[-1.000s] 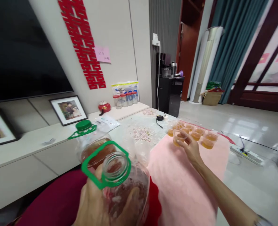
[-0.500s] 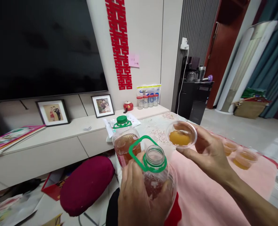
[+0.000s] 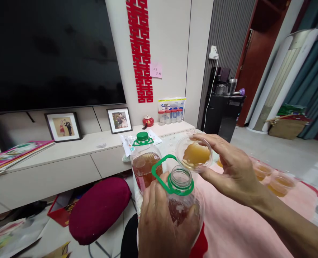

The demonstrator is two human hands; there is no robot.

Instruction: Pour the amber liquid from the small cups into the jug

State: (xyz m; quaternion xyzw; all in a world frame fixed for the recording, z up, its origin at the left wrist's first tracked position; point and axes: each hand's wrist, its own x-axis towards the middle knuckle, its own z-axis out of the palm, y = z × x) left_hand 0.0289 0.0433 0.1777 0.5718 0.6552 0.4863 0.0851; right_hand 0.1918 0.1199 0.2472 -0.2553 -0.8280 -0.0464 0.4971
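At the left, a dark red round stool stands beside the table, its legs mostly hidden under the seat. Next comes a plastic jug with green cap, containing brown liquid; its lower part is covered by the left hand. This hand is wrapped around the uncapped jug, whose green handle leans to the left and whose bottom I cannot see. Just above its mouth, a clear plastic cup of amber liquid is tilted; whether the rims touch, I cannot tell. The right hand holds this cup between thumb and fingers, with some fingertips hidden behind it. Farther right, more filled cups stand on the pink cloth, partly hidden by this hand, so their number is unclear.
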